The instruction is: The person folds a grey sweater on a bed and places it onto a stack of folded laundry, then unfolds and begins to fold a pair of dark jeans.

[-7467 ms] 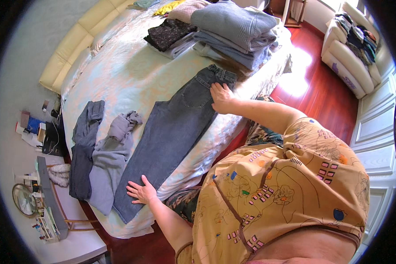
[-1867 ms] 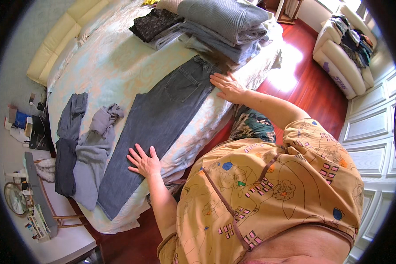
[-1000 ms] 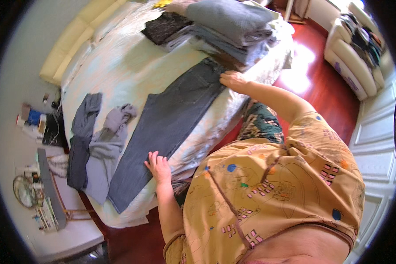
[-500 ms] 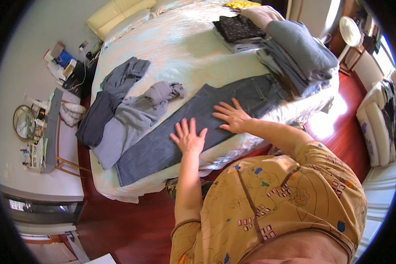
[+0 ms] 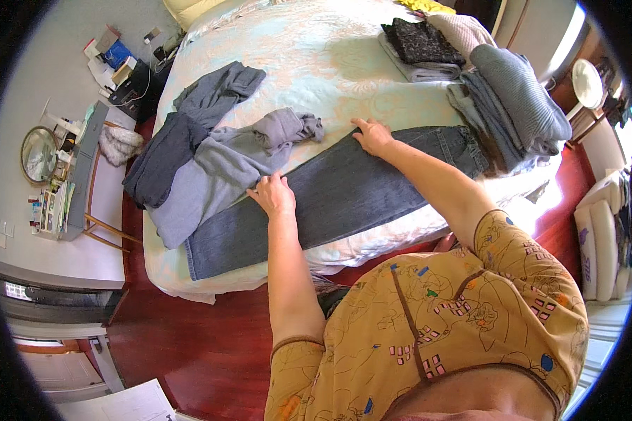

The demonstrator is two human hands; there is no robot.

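A pair of dark grey-blue jeans (image 5: 330,193) lies along the front of the bed, one leg over the other, waist to the right. My left hand (image 5: 274,194) has its bent fingers closed on the far edge of the leg, beside a grey sweatshirt-like garment (image 5: 211,175). Farther right, my right hand (image 5: 373,135) pinches the far edge near the crotch, fingertips turned down. My right forearm crosses above the upper part of the jeans.
Dark crumpled garments (image 5: 165,158) lie at the bed's left. At the right stand a stack of folded clothes (image 5: 519,98) and a smaller folded pile with a black patterned top (image 5: 421,42). A grey desk (image 5: 84,168) is against the left wall, and wrapped bundles (image 5: 600,238) stand right.
Both hands have left their flat, spread position on the jeans. They have moved to the far edge and closed on it. The view has shifted slightly.
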